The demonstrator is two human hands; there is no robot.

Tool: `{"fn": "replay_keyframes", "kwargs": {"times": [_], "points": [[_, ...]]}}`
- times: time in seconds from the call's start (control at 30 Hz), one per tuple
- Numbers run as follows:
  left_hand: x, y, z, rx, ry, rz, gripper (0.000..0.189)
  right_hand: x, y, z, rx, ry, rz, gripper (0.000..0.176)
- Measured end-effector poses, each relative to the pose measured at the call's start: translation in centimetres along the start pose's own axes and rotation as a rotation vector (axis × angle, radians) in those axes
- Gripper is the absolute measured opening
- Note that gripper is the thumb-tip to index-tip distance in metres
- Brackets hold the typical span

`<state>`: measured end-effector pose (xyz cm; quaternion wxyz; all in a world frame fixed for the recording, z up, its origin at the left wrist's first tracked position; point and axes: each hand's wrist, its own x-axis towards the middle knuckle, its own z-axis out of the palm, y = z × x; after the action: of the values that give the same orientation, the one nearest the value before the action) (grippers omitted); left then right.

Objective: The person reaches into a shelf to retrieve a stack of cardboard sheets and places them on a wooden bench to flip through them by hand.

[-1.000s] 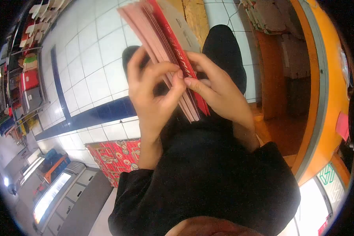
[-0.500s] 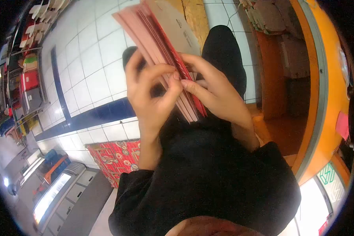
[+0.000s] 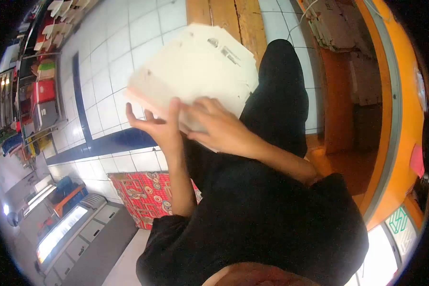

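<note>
A flat stack of off-white cardboard sheets (image 3: 200,62) with cut corners and small dark printing lies tilted above my lap, near my right knee. A pinkish edge shows along its left side. My left hand (image 3: 159,131) is at the near left edge, its thumb up against the stack and its other fingers spread outside that edge. My right hand (image 3: 219,126) is on the near part of the stack, fingers bent over the top face and thumb by the near edge. Motion blurs its fingertips. The underside of the stack is hidden.
Wooden planks (image 3: 224,19) lie beyond the stack on the white tiled floor (image 3: 109,71). To the right stands an orange-edged cabinet (image 3: 400,114) with cardboard stacked inside. A red patterned panel (image 3: 145,195) is near my left elbow, with grey drawers (image 3: 93,231) farther left.
The stack has turned from edge-on, with its red side showing, to its broad off-white face. My left hand has moved left and spread its fingers; my right hand has moved left and slightly down.
</note>
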<state>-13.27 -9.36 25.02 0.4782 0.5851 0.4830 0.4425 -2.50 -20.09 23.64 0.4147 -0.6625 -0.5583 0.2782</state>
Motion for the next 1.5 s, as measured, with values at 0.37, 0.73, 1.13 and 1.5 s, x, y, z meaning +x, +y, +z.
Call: {"fn": "replay_keyframes", "kwargs": {"times": [0.37,0.73,1.13,1.5], "points": [[2.6,-7.9,-3.8,-0.358,-0.009,-0.378,0.066,-0.2,2.9,2.1,0.153,0.204,0.254,0.047],[1.2,-11.2,-6.4,-0.677,0.065,-0.416,0.049,-0.9,9.3,1.3,1.445,0.165,0.808,0.094],[10.4,-13.6,0.7,-0.664,-0.433,-0.315,0.079,4.9,10.1,-10.7,0.737,0.421,0.120,0.060],[13.0,-12.8,7.0,0.082,-0.724,-0.003,0.118,0.8,19.7,-12.1,0.433,0.245,0.379,0.073]]}}
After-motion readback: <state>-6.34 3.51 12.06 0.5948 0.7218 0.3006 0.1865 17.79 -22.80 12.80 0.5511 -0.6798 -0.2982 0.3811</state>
